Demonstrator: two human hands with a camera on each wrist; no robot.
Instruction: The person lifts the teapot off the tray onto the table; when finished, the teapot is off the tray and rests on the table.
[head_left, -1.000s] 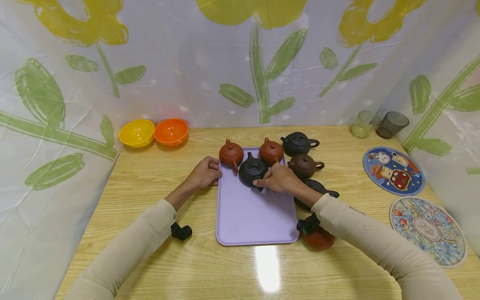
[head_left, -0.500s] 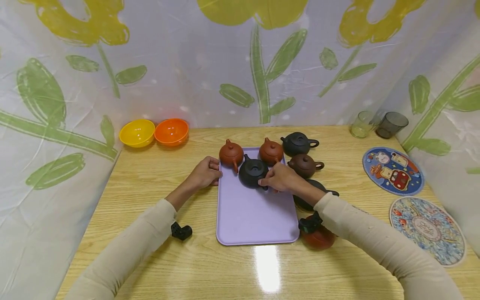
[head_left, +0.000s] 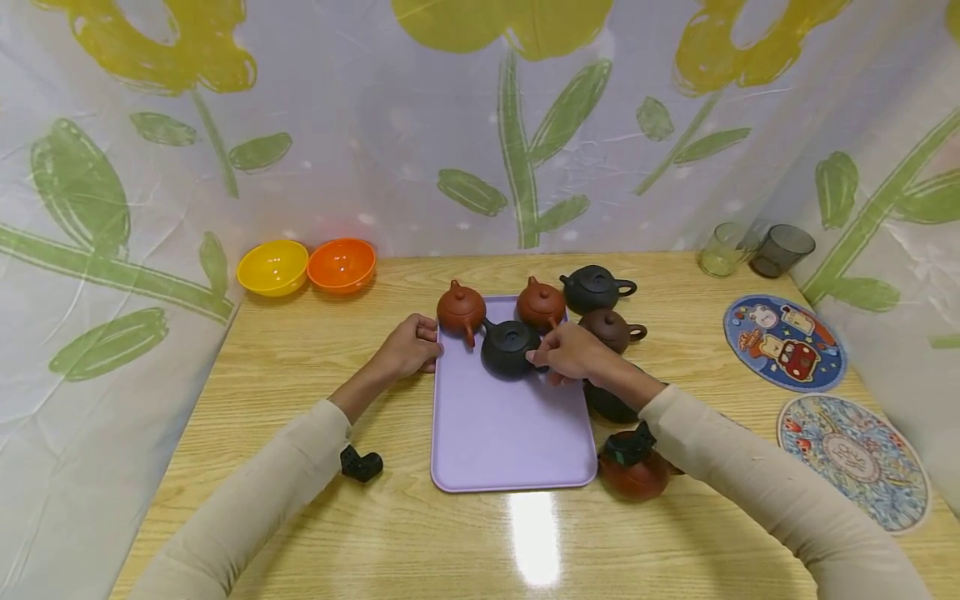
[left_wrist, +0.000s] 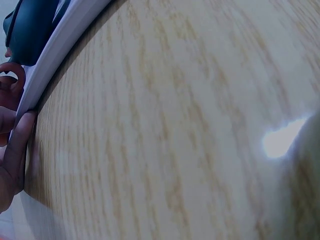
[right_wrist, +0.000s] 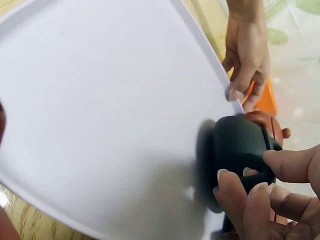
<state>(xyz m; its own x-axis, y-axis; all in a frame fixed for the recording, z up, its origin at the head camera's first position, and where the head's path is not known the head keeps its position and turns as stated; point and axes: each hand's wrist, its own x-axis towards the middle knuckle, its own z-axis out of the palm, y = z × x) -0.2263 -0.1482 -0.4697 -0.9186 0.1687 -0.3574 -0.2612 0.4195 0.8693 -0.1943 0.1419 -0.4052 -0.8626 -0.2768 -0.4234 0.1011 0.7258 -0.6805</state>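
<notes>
A black teapot [head_left: 508, 352] stands on the upper part of the lilac tray [head_left: 513, 442], its spout pointing to the back left. My right hand [head_left: 573, 353] pinches its handle; in the right wrist view the thumb and fingers [right_wrist: 231, 192] close around the handle loop. My left hand [head_left: 407, 346] holds the tray's left rim, with the thumb over the edge in the right wrist view. Two reddish-brown teapots, a left one [head_left: 460, 310] and a right one [head_left: 541, 304], sit at the tray's back corners, on either side of the black one.
Right of the tray stand another black teapot [head_left: 592, 288], a dark brown teapot [head_left: 606, 330], a dark teapot [head_left: 611, 404] partly under my arm and a red teapot [head_left: 636, 479]. Yellow [head_left: 273, 268] and orange bowls [head_left: 342, 267] stand back left; two cups and two round mats lie right.
My right hand has moved slightly right, turning the black teapot so its handle swings rightward and its spout leftward. The left hand stays at the tray's rim.
</notes>
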